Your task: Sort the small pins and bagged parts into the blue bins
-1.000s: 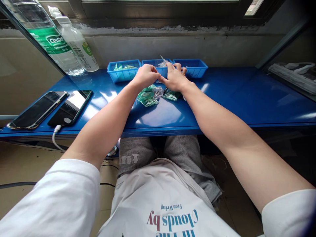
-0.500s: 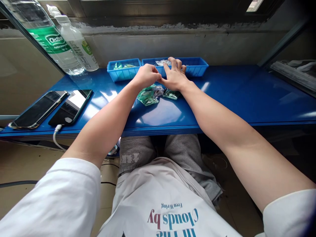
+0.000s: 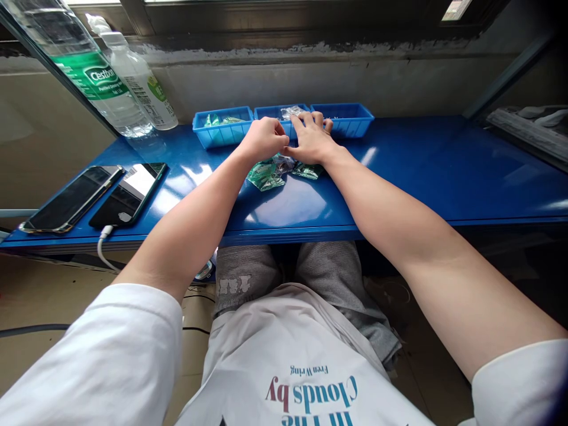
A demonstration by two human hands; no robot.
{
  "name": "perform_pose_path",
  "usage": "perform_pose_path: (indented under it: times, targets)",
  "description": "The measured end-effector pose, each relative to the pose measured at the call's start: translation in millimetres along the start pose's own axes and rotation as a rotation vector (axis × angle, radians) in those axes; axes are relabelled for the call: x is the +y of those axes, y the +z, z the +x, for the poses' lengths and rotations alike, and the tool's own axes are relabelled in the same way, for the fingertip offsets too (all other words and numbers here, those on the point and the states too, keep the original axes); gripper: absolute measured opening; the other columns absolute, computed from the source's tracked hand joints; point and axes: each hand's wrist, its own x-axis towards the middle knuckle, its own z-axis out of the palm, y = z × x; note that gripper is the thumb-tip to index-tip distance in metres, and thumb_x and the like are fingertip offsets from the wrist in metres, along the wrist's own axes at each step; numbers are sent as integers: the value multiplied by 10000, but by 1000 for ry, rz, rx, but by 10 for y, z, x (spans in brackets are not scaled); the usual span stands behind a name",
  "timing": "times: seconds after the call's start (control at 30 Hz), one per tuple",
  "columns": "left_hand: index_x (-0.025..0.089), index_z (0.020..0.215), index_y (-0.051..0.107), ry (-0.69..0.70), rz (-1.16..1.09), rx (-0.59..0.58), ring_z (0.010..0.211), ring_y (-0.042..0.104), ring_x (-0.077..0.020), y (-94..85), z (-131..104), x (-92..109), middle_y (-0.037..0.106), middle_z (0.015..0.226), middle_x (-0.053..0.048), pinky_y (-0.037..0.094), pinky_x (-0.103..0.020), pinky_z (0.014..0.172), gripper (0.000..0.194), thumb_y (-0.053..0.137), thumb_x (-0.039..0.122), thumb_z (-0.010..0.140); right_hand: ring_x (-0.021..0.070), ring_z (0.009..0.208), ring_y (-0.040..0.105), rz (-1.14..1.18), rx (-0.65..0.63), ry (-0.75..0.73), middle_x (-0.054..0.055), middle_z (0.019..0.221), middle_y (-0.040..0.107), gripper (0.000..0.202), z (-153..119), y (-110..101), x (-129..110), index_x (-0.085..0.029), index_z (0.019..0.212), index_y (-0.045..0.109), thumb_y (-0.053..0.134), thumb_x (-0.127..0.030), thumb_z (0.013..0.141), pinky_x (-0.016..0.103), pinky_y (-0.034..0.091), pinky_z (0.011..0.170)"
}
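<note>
My left hand [image 3: 266, 137] is closed in a pinch just in front of the blue bins; what it grips, if anything, is too small to tell. Close beside it on the right, my right hand [image 3: 312, 137] has its fingers spread toward the middle bin [image 3: 262, 112], where a clear crinkled wrapper [image 3: 291, 111] shows. Crumpled green wrappers [image 3: 266, 175] lie on the blue table [image 3: 284, 207] below the hands, with a silvery one [image 3: 283, 164] between them and another green one [image 3: 307, 171] under my right wrist. The left bin [image 3: 222, 133] holds green wrappers.
The right bin [image 3: 352, 125] holds small items I cannot make out. Two phones [image 3: 71, 198] [image 3: 128, 195] lie at the left, one with a white cable [image 3: 103, 242]. Two bottles [image 3: 95, 74] [image 3: 144, 86] stand at the back left.
My right hand's fingers have drawn back slightly from the bins, so the divider between the middle and right bins now shows. My left hand has barely moved.
</note>
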Motion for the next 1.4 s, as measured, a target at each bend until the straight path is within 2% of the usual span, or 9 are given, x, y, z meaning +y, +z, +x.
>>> perform_pose_path:
  times: [0.23, 0.73, 0.9, 1.0, 1.1, 1.17, 1.27, 1.33, 1.4]
  targets:
    - [232, 717, 630, 8, 17, -11, 1097, 658, -305, 3, -10, 19, 678, 739, -31, 535, -322, 924, 201, 665, 57, 627, 522, 1422, 324, -16, -9, 47, 224, 1518, 439, 846, -11, -37, -51, -147, 1506, 460, 556, -715, 887, 747, 290, 1148]
    - [232, 709, 664, 41, 82, -30, 1020, 684, -297, -7, -21, 13, 713, 756, -42, 564, -333, 899, 123, 707, 125, 667, 521, 1366, 385, 16, 25, -31, 203, 1486, 502, 851, 35, 37, 19, -157, 1493, 474, 579, -723, 865, 759, 339, 1111]
    - [228, 689, 661, 55, 142, -35, 977, 693, -290, -22, -37, 43, 734, 772, -47, 574, -337, 879, 82, 703, 158, 693, 515, 1385, 375, -7, 22, -8, 212, 1540, 469, 877, -22, -80, -47, -142, 1545, 434, 621, -665, 866, 727, 370, 1106]
    - [229, 704, 665, 52, 131, -26, 995, 693, -288, -43, -35, 58, 734, 785, -46, 571, -333, 880, 100, 692, 134, 690, 500, 1376, 403, 1, 94, -10, 208, 1493, 515, 775, -97, -241, -121, -150, 1462, 540, 670, -615, 855, 680, 410, 1100]
    - [234, 742, 671, 44, 100, 19, 1022, 686, -285, -67, -17, 46, 732, 822, -45, 565, -339, 905, 167, 677, 83, 671, 450, 1272, 524, 98, 139, -36, 192, 1286, 648, 529, -173, -380, -168, -173, 1211, 704, 733, -551, 841, 601, 477, 1056]
    - [239, 766, 675, 39, 90, 45, 1035, 677, -286, -80, -1, 28, 732, 844, -44, 559, -349, 927, 204, 665, 65, 661, 400, 1132, 617, 229, 108, -80, 155, 1086, 712, 416, -208, -423, -178, -193, 1059, 744, 779, -534, 823, 541, 525, 984]
    - [237, 798, 692, 23, 118, 50, 1033, 671, -291, -89, 11, 10, 748, 894, -51, 552, -376, 959, 209, 656, 77, 669, 352, 999, 678, 339, -27, -98, 104, 925, 736, 419, -238, -436, -198, -209, 986, 763, 870, -536, 746, 458, 555, 884]
    - [231, 840, 718, 13, 160, 37, 1041, 672, -295, -91, 8, 10, 763, 952, -61, 549, -392, 974, 213, 653, 100, 686, 341, 999, 697, 278, -194, -47, 103, 982, 755, 479, -253, -450, -239, -207, 1047, 776, 870, -568, 746, 414, 557, 851]
    - [225, 881, 743, 7, 205, 21, 1051, 678, -294, -91, 0, 19, 771, 1006, -70, 546, -393, 977, 224, 649, 118, 709, 335, 1025, 708, 167, -356, -2, 117, 1108, 760, 525, -270, -484, -298, -203, 1152, 773, 803, -606, 817, 389, 558, 833]
